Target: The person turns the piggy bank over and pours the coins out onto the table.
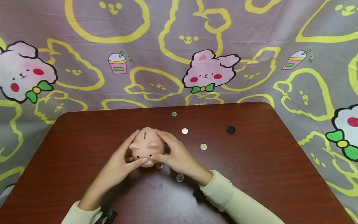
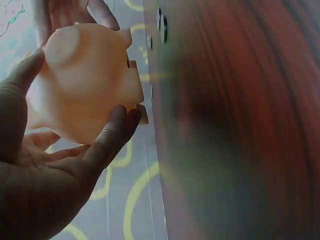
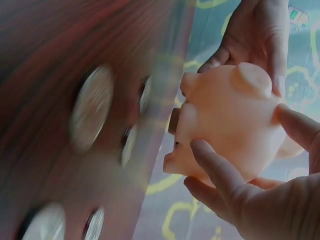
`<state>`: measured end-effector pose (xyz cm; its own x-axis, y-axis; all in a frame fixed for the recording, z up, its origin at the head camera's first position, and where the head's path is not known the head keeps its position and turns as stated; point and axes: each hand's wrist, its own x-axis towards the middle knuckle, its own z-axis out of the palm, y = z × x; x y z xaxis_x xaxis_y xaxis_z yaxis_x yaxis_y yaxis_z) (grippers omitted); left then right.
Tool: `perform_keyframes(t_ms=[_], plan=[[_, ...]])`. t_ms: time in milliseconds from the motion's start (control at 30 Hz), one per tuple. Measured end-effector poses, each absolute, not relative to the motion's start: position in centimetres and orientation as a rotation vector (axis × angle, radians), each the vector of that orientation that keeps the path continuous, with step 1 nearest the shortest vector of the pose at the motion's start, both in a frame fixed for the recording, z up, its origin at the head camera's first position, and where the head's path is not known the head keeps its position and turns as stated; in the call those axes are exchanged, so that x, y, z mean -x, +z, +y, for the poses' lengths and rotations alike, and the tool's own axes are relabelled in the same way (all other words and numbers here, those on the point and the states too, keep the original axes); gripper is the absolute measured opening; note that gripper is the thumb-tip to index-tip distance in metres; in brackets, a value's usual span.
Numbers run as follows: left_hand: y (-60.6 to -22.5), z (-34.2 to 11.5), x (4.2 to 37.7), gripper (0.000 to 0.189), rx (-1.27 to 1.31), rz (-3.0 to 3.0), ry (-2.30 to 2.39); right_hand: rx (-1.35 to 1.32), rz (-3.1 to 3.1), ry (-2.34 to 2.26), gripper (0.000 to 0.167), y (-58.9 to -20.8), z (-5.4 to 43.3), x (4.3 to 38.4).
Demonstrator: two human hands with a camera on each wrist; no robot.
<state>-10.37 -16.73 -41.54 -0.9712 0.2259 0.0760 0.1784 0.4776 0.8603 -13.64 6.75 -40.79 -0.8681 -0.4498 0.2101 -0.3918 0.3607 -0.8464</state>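
A pink piggy bank [image 1: 147, 143] is held between both hands in the head view, its snout toward me and its coin slot on top. My left hand [image 1: 120, 160] grips its left side, thumb by the snout. On the opposite side my right hand [image 1: 179, 155] grips it, thumb likewise near the snout. Both wrist views show the feet of the piggy bank [image 3: 225, 125] raised off the tabletop. One coin [image 1: 159, 166] shows partly beneath the bank, and another coin [image 1: 180, 177] lies below my right hand.
More coins lie right of the bank: a far coin [image 1: 174, 114], a middle coin [image 1: 185, 131] and a nearer coin [image 1: 203, 146]. Farther right rests a round black stopper [image 1: 231, 129]. The brown table [image 1: 265, 161] ends at a patterned curtain [image 1: 156, 56].
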Motion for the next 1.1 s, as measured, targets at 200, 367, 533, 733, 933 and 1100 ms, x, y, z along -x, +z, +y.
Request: perform_keyframes(t_ms=[200,367,533,733,933,1100], plan=[[-41.3,-19.3,9.6,0.094,-0.329,2.758,1.484,0.752,2.505,-1.518,0.081,-40.4,3.7,13.5],[-41.1,-21.4,9.1,0.091,-0.339,2.783,1.501,0.736,2.532,-1.438,0.081,-40.1,1.2,13.6],[-41.3,-23.1,8.9,0.091,-0.321,2.799,1.517,0.735,2.532,-1.408,0.081,-40.0,-1.0,14.0],[-41.9,-23.9,9.3,0.090,-0.293,2.783,1.514,0.688,2.504,-1.378,0.079,-40.4,-2.2,14.5],[-42.1,-23.9,10.1,0.093,-0.312,2.758,1.529,0.625,2.486,-1.416,0.080,-40.5,-2.4,15.0],[-42.3,-23.9,10.2,0.093,-0.310,2.758,1.525,0.603,2.471,-1.404,0.081,-40.3,-2.3,15.1]])
